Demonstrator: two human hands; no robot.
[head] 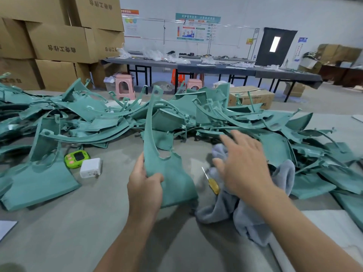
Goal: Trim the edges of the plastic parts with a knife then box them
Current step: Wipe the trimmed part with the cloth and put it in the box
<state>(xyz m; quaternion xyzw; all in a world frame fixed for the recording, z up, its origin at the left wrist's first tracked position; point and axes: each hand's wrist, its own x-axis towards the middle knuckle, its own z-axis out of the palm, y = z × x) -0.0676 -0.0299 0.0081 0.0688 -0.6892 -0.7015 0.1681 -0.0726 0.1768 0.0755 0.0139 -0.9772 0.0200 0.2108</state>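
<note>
One green part held, knife lying beside it

My left grip (145,185) holds one green plastic part (170,173) by its wide bottom end, with the thumb on the front. The part stands up over the table (78,232), close to me. Its long thin arm curves up and away. My right grip (243,165) is wide, with fingers spread, and it holds nothing. It hovers over a grey cloth (247,214), and I cannot tell if it touches the cloth. The knife (213,185) with the yellow handle lies at the edge of the cloth, just beside the part and between my two grips.

I think the part is light, because one grip can hold it up. It looks thin and hard, but the long arm may wobble or bend. So the wide end is the good place to hold. The skin looks smooth and could slip, so I would pinch it firmly. The edges may be rough. I would take the knife by its yellow handle only, with the blade away from my fingers. Many more green parts (186,118) lie in a big pile behind.
</note>
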